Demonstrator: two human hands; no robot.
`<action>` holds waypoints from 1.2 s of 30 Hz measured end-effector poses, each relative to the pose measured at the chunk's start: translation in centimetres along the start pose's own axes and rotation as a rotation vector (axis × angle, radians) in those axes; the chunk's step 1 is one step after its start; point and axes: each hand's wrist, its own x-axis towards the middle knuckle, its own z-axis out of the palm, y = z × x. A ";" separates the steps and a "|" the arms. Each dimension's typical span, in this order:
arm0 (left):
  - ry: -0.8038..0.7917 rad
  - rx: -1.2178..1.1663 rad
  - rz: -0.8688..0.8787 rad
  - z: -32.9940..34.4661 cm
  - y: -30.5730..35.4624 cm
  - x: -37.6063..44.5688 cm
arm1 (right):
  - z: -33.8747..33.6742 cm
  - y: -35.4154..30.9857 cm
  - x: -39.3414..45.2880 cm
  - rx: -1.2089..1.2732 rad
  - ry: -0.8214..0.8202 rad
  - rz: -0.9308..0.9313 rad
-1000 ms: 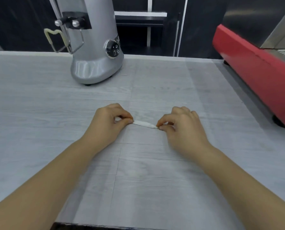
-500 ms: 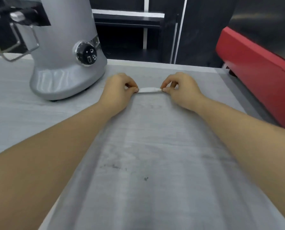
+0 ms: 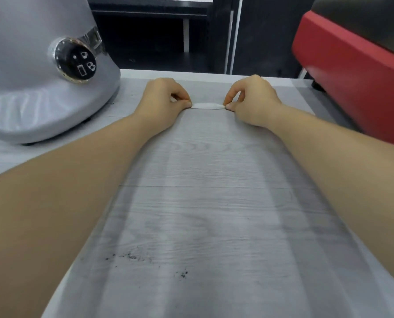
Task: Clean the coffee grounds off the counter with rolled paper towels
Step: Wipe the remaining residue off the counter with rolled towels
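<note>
Rolled paper towel [image 3: 208, 106]: thin, white, tightly twisted; laid flat and crosswise on the counter [image 3: 202, 203] near its far edge; visible only in the short span between the two hands.
Left hand [image 3: 162, 99]: at the left end of the roll; fingers curled; grip pinching that end between thumb and fingertips; knuckles up, heel of hand low over the counter.
Right hand [image 3: 252, 101]: at the right end of the roll; fingers curled; grip pinching that end between thumb and forefinger; mirrored to the left hand.
Forearms: bare, extended forward from the bottom corners of the view, converging toward the roll.
Coffee grounds [image 3: 131, 257]: dark specks scattered on the counter at the near side, between the forearms, well apart from the roll; second small cluster [image 3: 183, 273] just to the right and nearer.
Counter: pale grey wood-grain surface, one fine seam running crosswise at mid-depth.
Grinder [image 3: 42, 88]: silver, rounded base, standing on the counter at far left, near the left hand but not touching; black round dial [image 3: 76, 63] with white cup symbols on its side.
Red machine [image 3: 356, 83]: at far right, blurred, red side panel with dark top; standing beside the right forearm.
Background: dark panels and white vertical strips beyond the far counter edge.
</note>
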 end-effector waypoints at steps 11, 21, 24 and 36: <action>-0.047 -0.058 0.087 -4.9 2.0 -12.8 | -0.7 -5.4 -16.5 0.011 0.061 -0.039; -0.093 -0.123 0.066 -12.6 4.7 -30.6 | -0.2 -12.3 -34.4 0.018 0.055 -0.180; -0.138 -0.129 0.059 -14.1 5.5 -33.1 | -0.3 -13.1 -37.0 0.032 0.053 -0.219; -0.082 -0.127 0.081 -6.1 7.9 -19.5 | -4.7 -4.6 -22.8 -0.145 0.145 -0.142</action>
